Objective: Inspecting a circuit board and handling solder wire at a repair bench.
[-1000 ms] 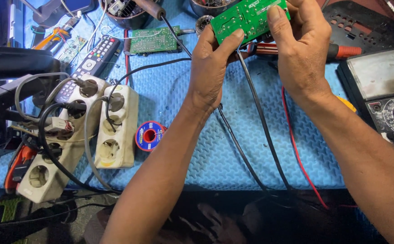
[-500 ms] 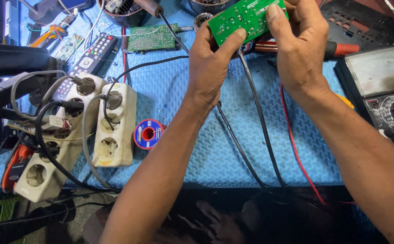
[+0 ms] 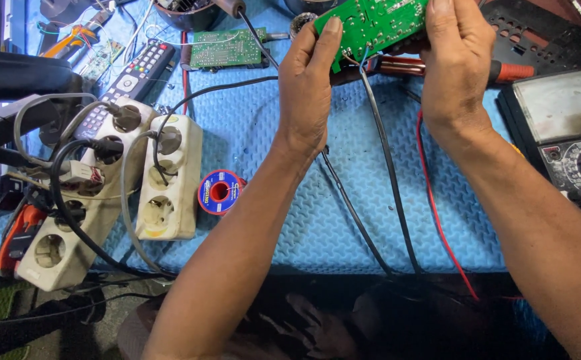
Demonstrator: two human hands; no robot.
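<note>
Both hands pinch a green circuit board [image 3: 370, 27] by its opposite edges, holding it raised above the desk [image 3: 270, 133] at the far side of the scene. The left hand [image 3: 307, 93] presses its thumb [image 3: 327, 40] against the board's near-left corner, fingers curled behind; the right hand [image 3: 457, 67] clamps the right edge, thumb on the solder side and fingers hidden beyond. Neither grip is spread; both are closed on the board.

The board looks thin, rigid and light, its face studded with small shiny solder points that appear sharp and easily damaged, so the bare edges, where the hands already hold it, seem the safest places to take it. Thin black leads [image 3: 384, 173] hang from its underside toward the person and could tug on it if snagged.

Below the grip lies a textured blue mat. A red wire [image 3: 434, 213] runs beneath the right wrist. Just behind the board rests a tool with a red and orange handle [image 3: 504, 70]. To the right of the grip sits an analogue multimeter [image 3: 570, 133] with a dial. To the left of the grip and nearer the person lies a small blue and red solder spool [image 3: 218, 192], then two cream plastic power strips [image 3: 170, 180] with dark plugs and looping cables. Farther left lie a second green circuit board [image 3: 230, 48] and a black remote control [image 3: 127, 83].
</note>
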